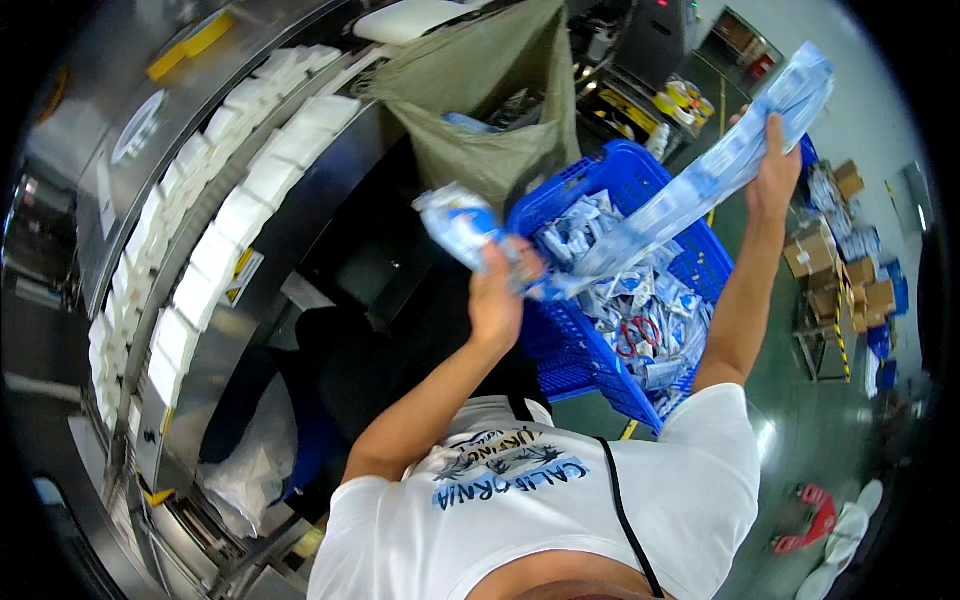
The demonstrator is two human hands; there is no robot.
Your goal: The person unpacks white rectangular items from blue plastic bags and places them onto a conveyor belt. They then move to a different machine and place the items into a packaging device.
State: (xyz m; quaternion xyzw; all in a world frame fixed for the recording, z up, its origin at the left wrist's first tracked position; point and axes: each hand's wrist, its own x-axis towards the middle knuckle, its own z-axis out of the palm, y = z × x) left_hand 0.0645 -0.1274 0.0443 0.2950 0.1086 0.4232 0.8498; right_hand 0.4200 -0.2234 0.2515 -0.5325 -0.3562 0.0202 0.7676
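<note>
A long strip of blue-and-white plastic packets (690,195) stretches slantwise above a blue plastic basket (655,405). My right hand (772,175), raised at the upper right, is closed round the strip near its far end. The lower end is in my left hand (500,290), whose fingers grip a crumpled bunch of the same film; motion smears it somewhat. Many loose blue-and-white packets (615,300) fill the basket. On top of them lies a pair of red-handled scissors (640,337).
Left of me curves a machine conveyor with rows of white folded pads (215,260). A large greenish sack (470,130) stands open behind the basket. Cardboard boxes (825,250) are stacked at the far right, and a red pallet-jack-like object (808,520) sits on the floor.
</note>
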